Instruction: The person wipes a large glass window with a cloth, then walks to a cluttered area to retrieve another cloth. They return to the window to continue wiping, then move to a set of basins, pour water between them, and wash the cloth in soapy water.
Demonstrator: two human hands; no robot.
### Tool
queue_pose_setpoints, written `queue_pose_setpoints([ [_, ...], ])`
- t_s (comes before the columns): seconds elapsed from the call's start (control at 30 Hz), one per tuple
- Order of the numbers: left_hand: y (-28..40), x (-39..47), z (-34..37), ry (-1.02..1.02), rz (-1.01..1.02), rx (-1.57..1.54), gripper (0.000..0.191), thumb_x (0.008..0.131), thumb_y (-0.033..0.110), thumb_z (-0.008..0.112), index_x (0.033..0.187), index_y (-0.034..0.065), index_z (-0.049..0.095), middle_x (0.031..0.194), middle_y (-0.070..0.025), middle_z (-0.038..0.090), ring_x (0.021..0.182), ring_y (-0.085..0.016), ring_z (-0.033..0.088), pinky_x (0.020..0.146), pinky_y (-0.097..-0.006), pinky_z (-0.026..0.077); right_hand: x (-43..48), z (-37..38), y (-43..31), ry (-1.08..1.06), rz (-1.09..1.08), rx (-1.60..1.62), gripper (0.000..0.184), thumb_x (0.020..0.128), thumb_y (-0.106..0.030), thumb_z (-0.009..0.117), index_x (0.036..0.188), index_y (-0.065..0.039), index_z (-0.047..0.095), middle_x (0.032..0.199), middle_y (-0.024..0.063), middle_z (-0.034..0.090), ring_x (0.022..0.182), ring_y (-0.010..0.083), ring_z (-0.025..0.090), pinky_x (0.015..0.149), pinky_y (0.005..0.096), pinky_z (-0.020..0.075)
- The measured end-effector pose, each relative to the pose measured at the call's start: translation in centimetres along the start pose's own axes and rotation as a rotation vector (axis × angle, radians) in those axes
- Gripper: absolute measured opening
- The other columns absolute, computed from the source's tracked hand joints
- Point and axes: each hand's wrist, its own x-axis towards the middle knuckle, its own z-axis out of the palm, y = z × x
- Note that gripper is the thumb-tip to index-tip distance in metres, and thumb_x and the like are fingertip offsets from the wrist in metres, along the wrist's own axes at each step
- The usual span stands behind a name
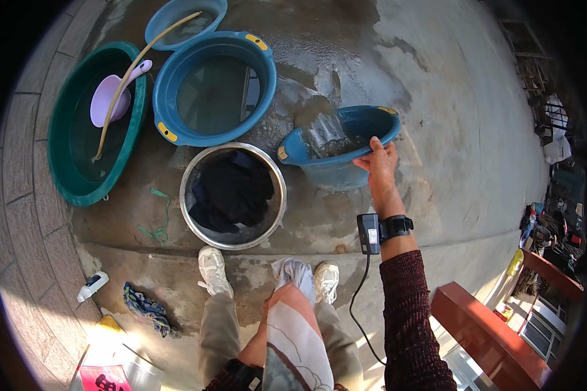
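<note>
My right hand [382, 166] grips the near right rim of a blue plastic basin [332, 171], which is tipped so that water pours over its far side onto the wet floor. My left arm reaches down at the bottom centre; its hand is hidden behind a white and coral patterned cloth [298, 332]. A greyish cloth [293, 273] hangs at that cloth's far end, between my shoes. Left of the tipped basin, a metal basin [185, 210] holds dark wet cloth [235, 190]. Behind it stands a larger blue basin [161, 105] with water in it.
A green tub [58, 146] holds water and a lilac dipper [108, 97]. A tan hose [122, 88] runs from it to a light blue basin [151, 29]. A green string [162, 229], white bottle [93, 286] and patterned cloth [146, 308] lie at left. A floor ledge [176, 255] crosses ahead.
</note>
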Motion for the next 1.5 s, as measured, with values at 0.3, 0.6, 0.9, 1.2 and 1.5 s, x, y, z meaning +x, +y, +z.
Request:
queue_pose_setpoints([
  [0.3, -0.7, -3.8, -3.9, 0.023, -0.025, -0.054, 0.049, 0.073, 0.016, 0.078, 0.115, -0.0003, 0.059, 0.105, -0.0051, 0.064, 0.091, -0.013, 0.06, 0.076, -0.028, 0.047, -1.0, -1.0, 2.3, 0.117, -0.069, -0.081, 0.017, 0.088, -0.016, 0.058, 0.094, -0.004, 0.047, 0.074, 0.0061, 0.053, 0.049, 0.0156, 0.056, 0.043, 0.0316, 0.0555],
  [0.6, 4.1, -0.7, -2.2, -0.015, 0.07, -0.063, 0.049, 0.073, 0.016, 0.079, 0.115, -0.0003, 0.059, 0.104, -0.005, 0.064, 0.09, -0.012, 0.06, 0.075, -0.0277, 0.047, -1.1, 0.3, 0.6, 0.172, -0.094, -0.139, 0.023, 0.087, -0.02, 0.063, 0.087, -0.004, 0.047, 0.067, 0.0083, 0.057, 0.046, 0.0182, 0.059, 0.035, 0.0307, 0.0491],
  [0.9, 2.4, -2.0, -2.4, -0.008, 0.032, -0.132, 0.05, 0.072, 0.016, 0.079, 0.115, -0.0003, 0.058, 0.103, -0.005, 0.064, 0.089, -0.012, 0.06, 0.073, -0.0274, 0.047, -2.8, 15.0, -1.0, -0.153, -0.787, -1.271, 0.024, 0.09, -0.029, 0.057, 0.092, -0.008, 0.045, 0.072, 0.0228, 0.064, 0.071, 0.0466, 0.061, 0.064, 0.0564, 0.0463],
  [1.2, 0.6, -4.3, -3.0, -0.037, -0.028, -0.204, 0.051, 0.072, 0.015, 0.079, 0.116, -0.0003, 0.058, 0.103, -0.005, 0.064, 0.088, -0.012, 0.06, 0.072, -0.027, 0.047, -1.0, 11.7, -2.3, 0.032, -0.743, -1.353, 0.023, 0.092, -0.029, 0.054, 0.09, -0.006, 0.049, 0.074, 0.0218, 0.065, 0.074, 0.045, 0.064, 0.067, 0.0543, 0.0492],
  [1.5, 3.9, -4.1, -2.1, -0.088, 0.073, -0.284, 0.052, 0.071, 0.015, 0.08, 0.116, -0.0003, 0.057, 0.102, -0.005, 0.064, 0.087, -0.012, 0.06, 0.071, -0.0267, 0.047, -1.8, -1.4, -6.7, 0.352, -0.467, -0.933, 0.023, 0.075, -0.016, 0.061, 0.094, -0.004, 0.064, 0.076, 0.0109, 0.066, 0.069, 0.0263, 0.062, 0.066, 0.0389, 0.0481],
])
